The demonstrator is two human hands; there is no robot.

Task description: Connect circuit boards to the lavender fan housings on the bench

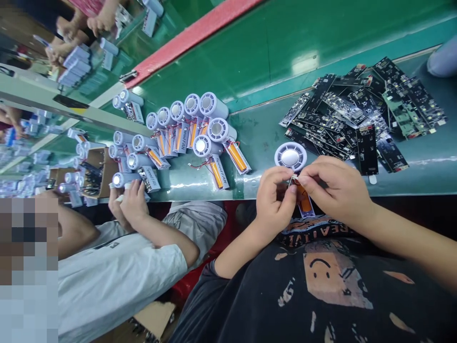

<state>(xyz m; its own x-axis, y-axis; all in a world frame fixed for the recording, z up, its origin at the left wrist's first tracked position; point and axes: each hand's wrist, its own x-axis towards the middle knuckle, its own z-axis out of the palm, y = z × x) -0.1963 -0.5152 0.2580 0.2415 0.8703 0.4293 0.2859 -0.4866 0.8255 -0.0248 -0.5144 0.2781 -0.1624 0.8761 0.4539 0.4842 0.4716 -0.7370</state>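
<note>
Well, a glossy green tabletop (257,126) is stretching leftward from the worker toward lavender plastic fans (177,110), while a heap of black circuit boards (332,126) is crowding the right. One lavender round-headed fan (291,156) is pointing its long axis bodyward past the front edge, head just beyond both hands. Equally near, left hand (275,196) and right hand (333,186) are pinching, fingertips closed, a tiny white piece (294,176).
</note>
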